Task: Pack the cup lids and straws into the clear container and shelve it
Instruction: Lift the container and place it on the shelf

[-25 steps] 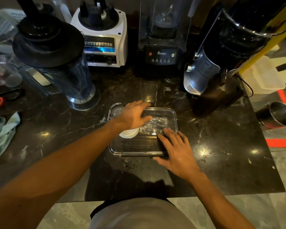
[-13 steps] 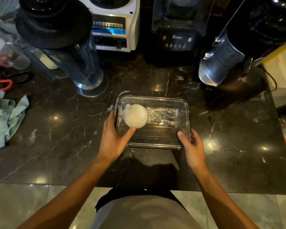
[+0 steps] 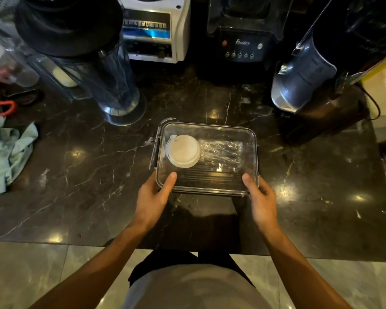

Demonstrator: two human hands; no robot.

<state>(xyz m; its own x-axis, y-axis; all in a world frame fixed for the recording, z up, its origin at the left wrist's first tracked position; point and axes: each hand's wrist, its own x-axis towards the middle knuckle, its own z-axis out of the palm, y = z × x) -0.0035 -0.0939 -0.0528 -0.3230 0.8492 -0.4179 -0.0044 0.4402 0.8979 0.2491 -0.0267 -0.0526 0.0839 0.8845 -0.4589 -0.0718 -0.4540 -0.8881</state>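
One clear container (image 3: 206, 158) sits lidded on the dark marble counter (image 3: 76, 175), directly beyond your two hands. Inside lie the white cup lids (image 3: 182, 150) at left and one wrapped bundle of straws (image 3: 221, 150) at right. Your left hand (image 3: 152, 197) and right hand (image 3: 262, 198) each grasp a near corner, thumbs on top.

Person, seen from the head camera — torso and both arms only.

- Upper garment: a light grey top (image 3: 194, 288), plain, with no print or lettering that showed; it looked blurred at the lower edge of the view.
- Lower garment: a dark, near-black band (image 3: 165, 259) showed just above the top.
- Arms: both forearms were bare to the frame edge — no sleeve showed.
- Left hand (image 3: 152, 198) and right hand (image 3: 262, 200): bare.
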